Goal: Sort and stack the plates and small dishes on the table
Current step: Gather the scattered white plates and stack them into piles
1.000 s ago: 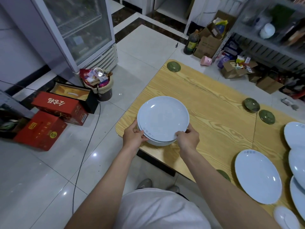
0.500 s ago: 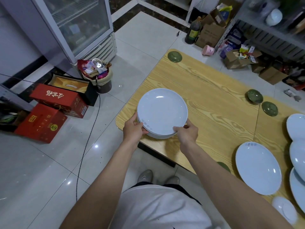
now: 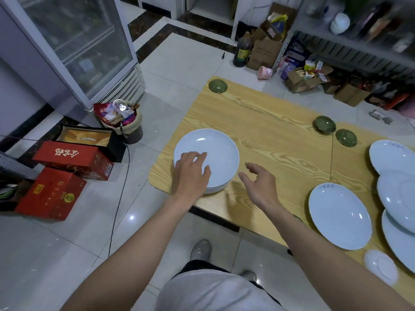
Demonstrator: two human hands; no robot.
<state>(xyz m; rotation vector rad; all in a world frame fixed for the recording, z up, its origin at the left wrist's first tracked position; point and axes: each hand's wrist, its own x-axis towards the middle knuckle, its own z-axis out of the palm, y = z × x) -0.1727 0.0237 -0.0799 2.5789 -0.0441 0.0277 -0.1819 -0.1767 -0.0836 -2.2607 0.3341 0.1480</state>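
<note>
A stack of white plates (image 3: 215,149) sits at the near left corner of the wooden table (image 3: 274,135). My left hand (image 3: 190,173) lies over the stack's near left rim with relaxed fingers, holding nothing. My right hand (image 3: 258,182) hovers open just right of the stack, off the plates. One white plate (image 3: 339,216) lies alone to the right, and several more white plates (image 3: 395,176) overlap at the right edge. A small white dish (image 3: 379,265) sits near the front right. Three small green dishes (image 3: 217,85) (image 3: 324,124) (image 3: 345,137) are spread over the far side.
Left of the table on the tiled floor stand red boxes (image 3: 71,158), a full waste bin (image 3: 123,120) and a glass-door fridge (image 3: 74,46). A cable (image 3: 119,198) runs across the floor. Cardboard boxes (image 3: 265,50) and shelves stand beyond the table.
Both hands let go of the plate stack, which now rests on the table. The right hand drew away to the right; the left hand stays over the rim.
</note>
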